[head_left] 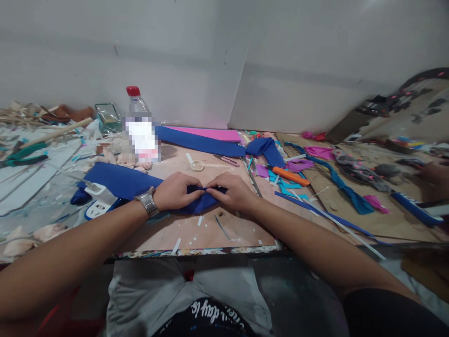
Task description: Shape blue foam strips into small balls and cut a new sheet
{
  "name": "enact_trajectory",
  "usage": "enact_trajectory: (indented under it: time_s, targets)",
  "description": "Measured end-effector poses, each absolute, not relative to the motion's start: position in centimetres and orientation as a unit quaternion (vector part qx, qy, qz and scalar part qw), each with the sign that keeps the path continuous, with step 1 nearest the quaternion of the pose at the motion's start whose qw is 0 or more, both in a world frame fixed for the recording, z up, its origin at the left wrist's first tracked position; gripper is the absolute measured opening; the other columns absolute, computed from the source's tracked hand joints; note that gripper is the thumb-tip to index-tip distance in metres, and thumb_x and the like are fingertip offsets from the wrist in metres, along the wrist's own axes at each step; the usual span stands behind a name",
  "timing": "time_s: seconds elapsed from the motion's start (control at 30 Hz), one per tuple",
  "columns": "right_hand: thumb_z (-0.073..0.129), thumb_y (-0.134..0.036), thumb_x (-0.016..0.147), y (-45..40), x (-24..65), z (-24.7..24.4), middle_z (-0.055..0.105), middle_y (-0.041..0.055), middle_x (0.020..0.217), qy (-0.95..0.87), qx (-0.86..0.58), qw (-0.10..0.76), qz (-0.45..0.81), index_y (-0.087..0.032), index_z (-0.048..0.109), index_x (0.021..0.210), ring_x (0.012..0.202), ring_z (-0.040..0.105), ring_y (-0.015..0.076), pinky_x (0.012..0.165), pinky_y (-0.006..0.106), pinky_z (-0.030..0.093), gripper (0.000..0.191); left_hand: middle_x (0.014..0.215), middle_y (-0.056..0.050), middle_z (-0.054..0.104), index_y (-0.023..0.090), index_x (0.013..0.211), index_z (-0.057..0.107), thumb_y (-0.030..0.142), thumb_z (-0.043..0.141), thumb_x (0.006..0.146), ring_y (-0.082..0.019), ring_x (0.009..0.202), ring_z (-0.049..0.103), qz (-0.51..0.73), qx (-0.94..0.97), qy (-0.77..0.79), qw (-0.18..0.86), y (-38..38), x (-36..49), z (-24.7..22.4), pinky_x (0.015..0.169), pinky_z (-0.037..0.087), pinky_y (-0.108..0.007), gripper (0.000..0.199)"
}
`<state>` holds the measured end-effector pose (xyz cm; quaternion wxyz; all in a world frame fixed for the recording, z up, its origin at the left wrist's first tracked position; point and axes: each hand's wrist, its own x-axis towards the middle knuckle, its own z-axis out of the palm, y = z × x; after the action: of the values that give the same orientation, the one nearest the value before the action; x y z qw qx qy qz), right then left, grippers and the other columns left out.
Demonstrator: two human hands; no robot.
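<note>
A blue fabric strip (122, 179) lies across the worktable, running from the left to between my hands. My left hand (178, 191), with a metal watch on its wrist, pinches the strip's upper edge between thumb and fingers. Close beside it, my right hand (235, 193) grips the same edge, thumb tip nearly touching the left thumb. The fabric is folded where the thumbs meet, and part of it hangs below them onto the table. A white power socket (101, 202) stands by the strip, left of my watch.
Behind my hands lie a second blue strip (203, 142), a pink strip (213, 134), a tape ring (197, 165) and small scissors (227, 160). An orange utility knife (289, 176) sits among scraps at right. A red-capped bottle (138, 103) stands behind; green-handled pliers (26, 154) lie left. Another person's hand (435, 175) shows far right.
</note>
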<state>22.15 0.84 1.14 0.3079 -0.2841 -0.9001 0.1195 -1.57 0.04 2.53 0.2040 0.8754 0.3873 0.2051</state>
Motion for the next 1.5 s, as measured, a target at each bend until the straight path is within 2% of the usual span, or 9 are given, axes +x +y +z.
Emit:
enact_trajectory:
  time_s: [0.23, 0.47, 0.73, 1.03, 1.2, 1.33, 1.43, 1.5]
  targets:
    - [0.07, -0.024, 0.093, 0.66, 22.08, 1.23, 0.081, 0.0052, 0.094, -0.892, -0.289, 0.323, 0.13, -0.022, 0.078, 0.101, 0.087, 0.074, 0.02, 0.087, 0.035, 0.054, 0.012, 0.094, -0.004, 0.081, 0.021, 0.101, 0.079, 0.031, 0.058, 0.092, -0.021, 0.085, 0.073, 0.215, 0.87, 0.394, 0.203, 0.17, -1.51, 2.26, 0.079, 0.049, -0.031, 0.025]
    - [0.064, -0.02, 0.094, 0.65, 22.03, 1.41, 0.081, 0.0045, 0.09, -0.891, -0.243, 0.354, 0.145, -0.023, 0.079, 0.096, 0.082, 0.074, 0.0181, 0.083, 0.035, 0.055, 0.015, 0.093, -0.003, 0.08, 0.02, 0.099, 0.079, 0.024, 0.055, 0.087, -0.02, 0.083, 0.071, 0.213, 0.857, 0.415, 0.219, 0.19, -1.54, 2.66, 0.076, 0.047, -0.03, 0.028]
    - [0.065, -0.014, 0.089, 0.71, 21.96, 1.31, 0.081, 0.004, 0.09, -0.876, -0.257, 0.378, 0.154, -0.023, 0.08, 0.094, 0.083, 0.074, 0.018, 0.083, 0.034, 0.056, 0.019, 0.091, -0.003, 0.078, 0.02, 0.095, 0.078, 0.026, 0.051, 0.087, -0.021, 0.081, 0.068, 0.211, 0.837, 0.454, 0.22, 0.35, -1.51, 2.85, 0.078, 0.046, -0.032, 0.03]
    - [0.067, -0.015, 0.089, 0.63, 21.87, 1.5, 0.081, 0.0052, 0.089, -0.857, -0.297, 0.392, 0.156, -0.022, 0.081, 0.094, 0.082, 0.073, 0.0184, 0.082, 0.034, 0.057, 0.017, 0.087, -0.006, 0.076, 0.02, 0.089, 0.075, 0.025, 0.042, 0.088, -0.022, 0.077, 0.065, 0.177, 0.836, 0.487, 0.18, 0.57, -1.58, 2.8, 0.069, 0.043, -0.033, 0.033]
    - [0.067, -0.015, 0.089, 0.69, 21.94, 1.47, 0.08, 0.0052, 0.089, -0.853, -0.301, 0.397, 0.157, -0.022, 0.081, 0.092, 0.082, 0.074, 0.0182, 0.081, 0.033, 0.058, 0.017, 0.086, -0.006, 0.075, 0.02, 0.086, 0.073, 0.023, 0.039, 0.088, -0.023, 0.077, 0.064, 0.172, 0.835, 0.496, 0.166, 0.8, -1.76, 2.69, 0.07, 0.043, -0.033, 0.033]
    - [0.066, -0.015, 0.089, 0.81, 21.99, 1.3, 0.08, 0.0052, 0.089, -0.858, -0.295, 0.391, 0.155, -0.022, 0.081, 0.093, 0.083, 0.073, 0.018, 0.082, 0.033, 0.057, 0.017, 0.087, -0.007, 0.074, 0.02, 0.091, 0.07, 0.03, 0.045, 0.089, -0.024, 0.079, 0.064, 0.17, 0.84, 0.485, 0.172, 0.44, -1.68, 2.88, 0.07, 0.043, -0.033, 0.027]
    - [0.065, -0.015, 0.09, 0.81, 21.98, 1.3, 0.08, 0.0051, 0.089, -0.869, -0.272, 0.385, 0.149, -0.022, 0.081, 0.094, 0.084, 0.073, 0.0178, 0.083, 0.033, 0.057, 0.018, 0.084, -0.007, 0.072, 0.02, 0.09, 0.068, 0.044, 0.042, 0.097, -0.024, 0.077, 0.063, 0.18, 0.845, 0.475, 0.166, 0.06, -1.46, 2.95, 0.07, 0.041, -0.033, 0.036]
    - [0.064, -0.015, 0.091, 0.77, 21.96, 1.37, 0.08, 0.0053, 0.089, -0.873, -0.265, 0.383, 0.146, -0.022, 0.08, 0.095, 0.084, 0.073, 0.0178, 0.083, 0.034, 0.057, 0.017, 0.082, -0.008, 0.072, 0.02, 0.087, 0.066, 0.045, 0.038, 0.1, -0.023, 0.077, 0.063, 0.183, 0.845, 0.477, 0.159, -0.02, -1.36, 2.9, 0.07, 0.04, -0.033, 0.04]
